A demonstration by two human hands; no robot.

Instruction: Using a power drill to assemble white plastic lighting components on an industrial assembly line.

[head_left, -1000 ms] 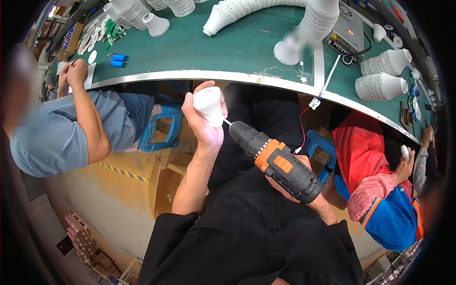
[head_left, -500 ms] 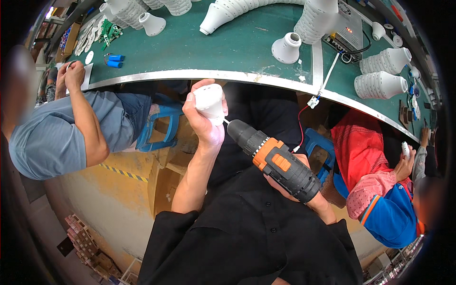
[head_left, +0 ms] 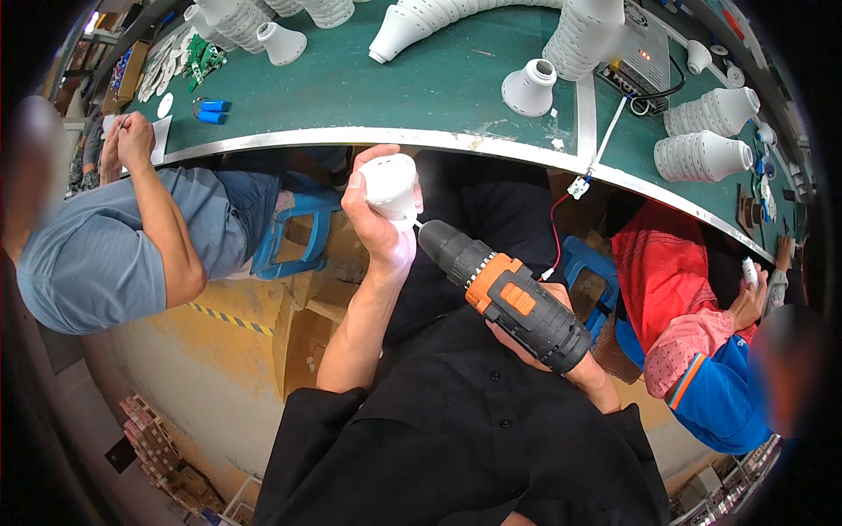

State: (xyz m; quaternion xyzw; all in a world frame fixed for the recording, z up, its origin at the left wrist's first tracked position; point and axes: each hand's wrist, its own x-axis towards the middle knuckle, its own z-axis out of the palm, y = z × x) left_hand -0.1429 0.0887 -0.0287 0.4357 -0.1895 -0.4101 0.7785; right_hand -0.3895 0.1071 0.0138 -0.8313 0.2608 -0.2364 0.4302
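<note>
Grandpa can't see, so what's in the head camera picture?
A person's left hand holds a white flared shell, and the right hand aims an orange-and-black drill at its narrow end. Beyond is a green workbench with stacked white shells.

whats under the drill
Under the drill, part of the right hand and forearm show. The handle and most of that hand are covered by the drill's body.

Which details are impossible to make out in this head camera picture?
Head view:
Right hand: grip hidden by black-and-orange power drill.
Flared white plastic housing: far side hidden by its near side.
Thin pale bit: tip too small.
Stacked white flared housings: partly cut off by upper edge.
</note>
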